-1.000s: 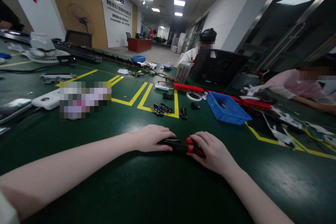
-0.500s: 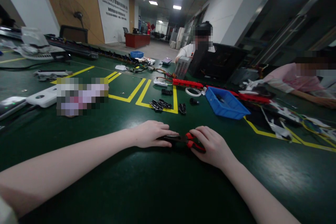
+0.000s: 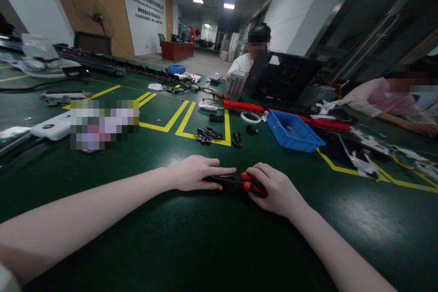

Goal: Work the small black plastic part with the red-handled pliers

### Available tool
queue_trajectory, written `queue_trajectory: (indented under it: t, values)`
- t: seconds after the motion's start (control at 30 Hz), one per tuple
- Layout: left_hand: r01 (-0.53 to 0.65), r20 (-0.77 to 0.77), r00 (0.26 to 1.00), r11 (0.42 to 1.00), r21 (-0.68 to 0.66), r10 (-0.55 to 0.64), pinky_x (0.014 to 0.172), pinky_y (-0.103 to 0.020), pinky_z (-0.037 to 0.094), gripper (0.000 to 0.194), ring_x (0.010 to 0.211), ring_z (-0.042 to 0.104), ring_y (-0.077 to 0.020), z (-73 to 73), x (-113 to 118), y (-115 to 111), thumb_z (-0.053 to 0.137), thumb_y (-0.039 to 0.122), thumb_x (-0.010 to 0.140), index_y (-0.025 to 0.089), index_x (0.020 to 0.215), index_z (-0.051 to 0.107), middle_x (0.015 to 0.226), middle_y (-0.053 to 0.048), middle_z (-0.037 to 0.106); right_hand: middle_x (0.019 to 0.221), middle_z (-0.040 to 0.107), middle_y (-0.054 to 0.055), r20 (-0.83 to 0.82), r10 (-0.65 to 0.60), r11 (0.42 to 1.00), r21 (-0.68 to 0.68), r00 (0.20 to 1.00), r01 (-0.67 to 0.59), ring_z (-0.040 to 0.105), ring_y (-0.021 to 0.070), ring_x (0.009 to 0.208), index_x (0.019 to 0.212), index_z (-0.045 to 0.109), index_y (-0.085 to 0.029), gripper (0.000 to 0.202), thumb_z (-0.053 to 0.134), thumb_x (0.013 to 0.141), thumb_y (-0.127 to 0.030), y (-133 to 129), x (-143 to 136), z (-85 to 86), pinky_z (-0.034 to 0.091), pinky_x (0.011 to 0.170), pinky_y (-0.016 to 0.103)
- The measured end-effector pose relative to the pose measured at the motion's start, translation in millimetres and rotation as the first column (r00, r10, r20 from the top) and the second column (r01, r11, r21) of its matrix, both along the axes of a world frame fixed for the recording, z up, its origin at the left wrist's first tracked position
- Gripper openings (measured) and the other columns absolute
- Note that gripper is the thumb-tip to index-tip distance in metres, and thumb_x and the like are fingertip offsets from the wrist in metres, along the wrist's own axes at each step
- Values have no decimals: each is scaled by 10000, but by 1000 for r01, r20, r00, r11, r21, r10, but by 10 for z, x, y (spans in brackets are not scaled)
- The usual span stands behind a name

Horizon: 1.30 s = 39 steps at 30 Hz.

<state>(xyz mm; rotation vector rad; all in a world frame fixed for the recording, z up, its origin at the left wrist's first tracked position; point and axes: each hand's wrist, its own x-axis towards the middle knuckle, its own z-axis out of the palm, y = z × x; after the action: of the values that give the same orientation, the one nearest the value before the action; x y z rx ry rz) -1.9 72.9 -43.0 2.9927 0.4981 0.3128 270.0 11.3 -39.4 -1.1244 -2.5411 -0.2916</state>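
My right hand point(image 3: 273, 189) is wrapped round the red-and-black handles of a pair of pliers point(image 3: 247, 182) low over the green table point(image 3: 191, 242). The pliers' jaws point left and touch a dark part point(image 3: 216, 178). Around that part my left hand point(image 3: 196, 173) is closed, thumb below and fingers above, with the index finger stretched along its top. The fingers hide much of the part. Beyond the hands, several small black pieces point(image 3: 214, 133) lie in and beside a yellow-taped outline.
A blue bin point(image 3: 294, 131) with dark bits stands right of the black pieces, near a white ring point(image 3: 251, 117) and a red strip point(image 3: 243, 106). A white power strip point(image 3: 53, 125) lies at left. Two people sit across the table, beside a black monitor point(image 3: 285, 75).
The whole view has shifted slightly. My left index finger is straighter and reaches nearer the pliers. My right hand keeps its hold on the handles.
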Motion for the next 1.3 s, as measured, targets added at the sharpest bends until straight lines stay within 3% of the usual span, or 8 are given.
queue_trajectory:
  t: [0.23,0.4,0.57,0.67,0.77,1.03,1.17,1.3]
  values:
    - [-5,33,999,999,-47,7,637,-257,412,558,783,605,-178,-7,-3,1,502,423,966,277,1472,316,1002,-43,592,999,637,93,-41,-50,997,-62,998,47,624,211,840,1059,568,-172,322,630,752,-246,-82,-61,9,537,727,335]
    - [-75,85,992,984,-163,90,775,-295,461,532,946,641,-215,-7,13,-25,587,440,907,206,1357,428,1136,-66,646,998,640,92,-73,-54,996,-69,996,49,626,210,836,1055,564,-180,312,623,758,-254,-85,-99,-20,540,724,336]
    - [-252,70,963,963,-95,259,768,-347,459,494,839,662,-235,-27,42,-45,611,539,854,200,1205,532,974,-55,693,990,644,92,-67,-64,997,-50,996,61,626,213,831,1064,560,-183,326,632,754,-255,-79,-100,-14,537,717,338]
    - [-259,62,962,962,-85,265,713,-328,445,390,774,656,-227,-28,50,-37,599,548,856,192,1012,581,865,-39,685,991,642,92,-61,-63,997,-58,996,60,621,212,835,1064,559,-179,321,630,761,-258,-74,-100,-11,532,720,337]
    - [-232,70,968,966,-117,241,612,-278,408,354,729,644,-215,-17,45,-25,618,527,847,194,959,577,815,-28,669,997,644,95,-49,-65,996,-59,997,62,614,216,840,1067,561,-179,312,619,773,-266,-69,-107,-11,521,728,344]
    - [-210,61,973,961,-180,224,579,-251,361,331,704,613,-182,6,36,-14,600,517,861,192,922,568,812,-15,656,1093,643,130,-40,-60,990,123,997,64,598,282,1007,1174,558,-162,426,632,776,-294,-52,-89,-26,491,834,429]
    - [-211,48,973,957,-199,224,582,-251,368,333,700,611,-178,17,41,-10,606,519,857,193,916,570,807,-12,653,1178,622,138,-29,-72,969,235,997,77,555,302,1137,1237,524,-167,456,591,787,-170,-6,-48,-34,444,964,483]
    - [-215,46,973,958,-187,227,574,-251,370,332,695,614,-179,17,41,-6,608,511,857,189,930,575,802,-18,648,1195,601,149,-32,-91,972,214,995,96,540,310,1156,1224,515,-157,486,541,745,-83,30,-14,-37,428,1006,516]
